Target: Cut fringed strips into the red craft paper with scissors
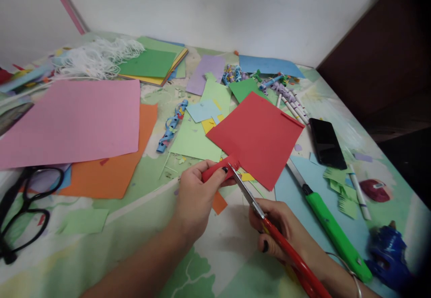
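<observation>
My left hand [198, 190] pinches a small strip of red paper [218, 168], thumb on top. Fine cuts show along the strip's right end. My right hand [279, 226] grips a pair of scissors with red handles [286, 248], and their metal blades [245, 188] reach up to the cut end of the strip. Just beyond both hands lies a large red sheet [259, 132], turned cornerwise. A small orange paper piece [220, 203] rests on the table below the strip.
To the right lie a green-handled cutter [336, 230], a black phone [326, 143], markers [292, 109] and a blue object [387, 253]. On the left are pink paper [77, 123], orange paper [111, 177], glasses [25, 208] and white string [97, 55]. A decorated blue paper roll [171, 127] lies mid-table.
</observation>
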Motion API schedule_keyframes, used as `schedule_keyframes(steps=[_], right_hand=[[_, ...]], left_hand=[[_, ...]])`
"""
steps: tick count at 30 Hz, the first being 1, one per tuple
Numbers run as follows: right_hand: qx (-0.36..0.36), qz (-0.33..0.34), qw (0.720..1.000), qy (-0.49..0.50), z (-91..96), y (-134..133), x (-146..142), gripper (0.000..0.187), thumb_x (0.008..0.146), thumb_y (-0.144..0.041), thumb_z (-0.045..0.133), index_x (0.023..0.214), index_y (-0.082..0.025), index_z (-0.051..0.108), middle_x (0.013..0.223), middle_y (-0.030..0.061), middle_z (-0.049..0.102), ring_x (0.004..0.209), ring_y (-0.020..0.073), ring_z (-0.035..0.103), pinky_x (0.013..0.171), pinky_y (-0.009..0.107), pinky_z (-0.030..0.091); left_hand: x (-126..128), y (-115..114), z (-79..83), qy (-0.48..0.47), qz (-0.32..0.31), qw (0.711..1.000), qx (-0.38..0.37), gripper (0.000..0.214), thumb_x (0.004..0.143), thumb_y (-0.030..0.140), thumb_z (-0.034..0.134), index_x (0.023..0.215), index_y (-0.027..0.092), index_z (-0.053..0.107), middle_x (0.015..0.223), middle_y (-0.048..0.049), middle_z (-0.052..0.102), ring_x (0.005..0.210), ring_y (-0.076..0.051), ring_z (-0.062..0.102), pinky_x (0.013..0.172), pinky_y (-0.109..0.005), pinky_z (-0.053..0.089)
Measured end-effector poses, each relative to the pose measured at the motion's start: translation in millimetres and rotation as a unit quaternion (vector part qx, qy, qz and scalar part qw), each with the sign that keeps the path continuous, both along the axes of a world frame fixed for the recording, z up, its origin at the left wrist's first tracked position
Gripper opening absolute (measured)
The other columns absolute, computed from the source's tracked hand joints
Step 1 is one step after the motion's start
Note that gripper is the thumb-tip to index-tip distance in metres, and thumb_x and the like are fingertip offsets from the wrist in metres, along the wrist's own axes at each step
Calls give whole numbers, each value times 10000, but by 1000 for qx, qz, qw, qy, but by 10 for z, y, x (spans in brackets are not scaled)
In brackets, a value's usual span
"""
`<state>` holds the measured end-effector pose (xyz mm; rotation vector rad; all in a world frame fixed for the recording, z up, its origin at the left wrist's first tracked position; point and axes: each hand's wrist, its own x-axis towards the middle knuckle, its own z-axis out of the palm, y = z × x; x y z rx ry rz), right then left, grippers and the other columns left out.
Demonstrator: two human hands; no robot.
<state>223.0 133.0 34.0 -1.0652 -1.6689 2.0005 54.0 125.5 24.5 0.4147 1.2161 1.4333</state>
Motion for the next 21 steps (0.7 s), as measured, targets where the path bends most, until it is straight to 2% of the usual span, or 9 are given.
schedule_keyframes(steps=[21], right_hand=[[-15,-6,1000,16,-34,0,0,510,677,-599,707,626,-193,402,580,-61,315,531,100,269,442,195,285]], left_hand=[[12,-15,14,-2,-4,1000,-3,66,746,185,653,722,125,638,756,-47,703,761,-207,693,836,-395,531]])
